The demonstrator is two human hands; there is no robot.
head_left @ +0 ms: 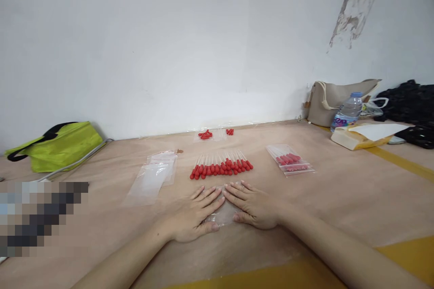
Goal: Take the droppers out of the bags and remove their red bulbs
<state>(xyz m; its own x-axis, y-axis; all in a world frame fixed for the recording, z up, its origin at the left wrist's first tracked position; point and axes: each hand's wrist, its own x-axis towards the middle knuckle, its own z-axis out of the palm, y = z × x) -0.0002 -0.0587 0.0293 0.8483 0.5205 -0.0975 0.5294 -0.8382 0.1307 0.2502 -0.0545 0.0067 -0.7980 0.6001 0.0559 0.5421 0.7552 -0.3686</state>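
My left hand (195,214) lies flat, palm down, with its fingers spread over the left part of a clear plastic bag (225,212). Flat on the bag's right part rests my right hand (256,205), fingers also stretched out. Both hands' fingertips nearly meet at the top of the bag. Just beyond them is a row of thin pale sticks with red rounded tips (220,167), tips toward me. To the right lies a zip bag (290,160) holding several such red-tipped sticks. Flat clear zip bags (152,178) are stacked to the left.
Small bags with red pieces (205,135) lie near the wall. A yellow-green pouch (64,144) and a cable are at left. At right stand a beige basket (325,104), a water bottle (349,110), a tissue pack (359,137) and black bags (407,101). A blurred patch covers the lower left.
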